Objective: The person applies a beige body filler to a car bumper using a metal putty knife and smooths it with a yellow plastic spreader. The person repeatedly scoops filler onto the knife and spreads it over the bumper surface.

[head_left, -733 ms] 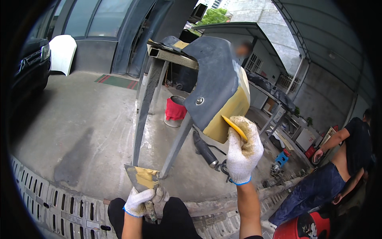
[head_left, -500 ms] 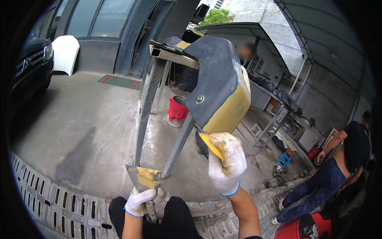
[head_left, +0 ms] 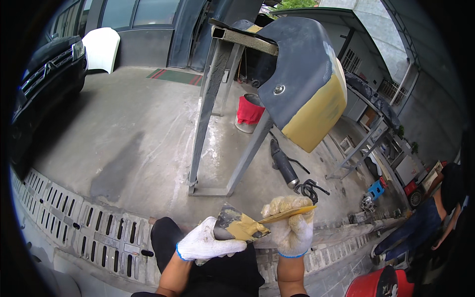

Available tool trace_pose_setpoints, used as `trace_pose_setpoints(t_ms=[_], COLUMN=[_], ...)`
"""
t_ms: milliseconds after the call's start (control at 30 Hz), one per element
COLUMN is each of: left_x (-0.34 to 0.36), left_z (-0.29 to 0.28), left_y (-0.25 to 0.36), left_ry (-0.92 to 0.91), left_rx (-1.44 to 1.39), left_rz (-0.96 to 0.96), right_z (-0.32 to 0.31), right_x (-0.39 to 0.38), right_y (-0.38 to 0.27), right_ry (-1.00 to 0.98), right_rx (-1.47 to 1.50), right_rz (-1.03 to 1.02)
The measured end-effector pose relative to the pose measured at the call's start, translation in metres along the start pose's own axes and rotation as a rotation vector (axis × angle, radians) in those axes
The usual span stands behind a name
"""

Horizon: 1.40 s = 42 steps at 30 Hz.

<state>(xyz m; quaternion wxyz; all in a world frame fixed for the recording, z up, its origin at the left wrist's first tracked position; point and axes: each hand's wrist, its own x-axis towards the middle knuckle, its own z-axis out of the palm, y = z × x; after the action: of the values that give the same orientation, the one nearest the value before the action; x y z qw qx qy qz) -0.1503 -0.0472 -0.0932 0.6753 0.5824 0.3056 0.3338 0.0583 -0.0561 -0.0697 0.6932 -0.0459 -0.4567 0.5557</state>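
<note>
Gloved in white, my left hand (head_left: 208,242) grips a wide putty knife (head_left: 225,218) low in front of my lap. Yellow putty (head_left: 245,227) is smeared over its blade. My right hand (head_left: 293,233), in a putty-stained glove, pinches a yellow spreader (head_left: 288,214), whose edge meets the putty at the blade's right corner. Beyond them, a dark grey car bumper (head_left: 302,64) rests on a metal stand (head_left: 204,123). A yellow filler area (head_left: 316,119) covers the bumper's lower right end. Both tools' grips are partly hidden by the gloves.
A dark power tool (head_left: 283,166) with a coiled cord lies on the floor right of the stand. Behind the stand is a bucket draped with a red cloth (head_left: 250,111). A co-worker (head_left: 440,198) and a red drum (head_left: 366,284) are at right; drain grating (head_left: 99,237) runs left.
My right hand has come down from beside the bumper's lower edge to the putty knife. My left hand has moved right and turned the blade toward the spreader. The view has tilted downward.
</note>
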Motion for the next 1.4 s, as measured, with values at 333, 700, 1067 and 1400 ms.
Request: trace_pose_setpoints(t_ms=[333,700,1067,1400], left_x=[0.007,0.023,0.024,0.040], left_z=[0.019,0.025,0.036,0.046], left_y=[0.002,-0.026,-0.026,-0.033], left_ry=[0.058,-0.043,-0.089,-0.024], left_rx=[-0.070,0.015,-0.147,0.039], left_rz=[0.125,-0.019,-0.063,-0.144], right_z=[-0.023,-0.044,-0.065,-0.065], right_x=[-0.024,-0.030,-0.046,-0.053], right_y=[-0.004,-0.018,-0.020,-0.020], right_ry=[0.138,0.142,0.240,0.279], right_rx=[-0.277,0.079,-0.104,-0.003], right_rz=[0.060,0.010,0.104,0.022])
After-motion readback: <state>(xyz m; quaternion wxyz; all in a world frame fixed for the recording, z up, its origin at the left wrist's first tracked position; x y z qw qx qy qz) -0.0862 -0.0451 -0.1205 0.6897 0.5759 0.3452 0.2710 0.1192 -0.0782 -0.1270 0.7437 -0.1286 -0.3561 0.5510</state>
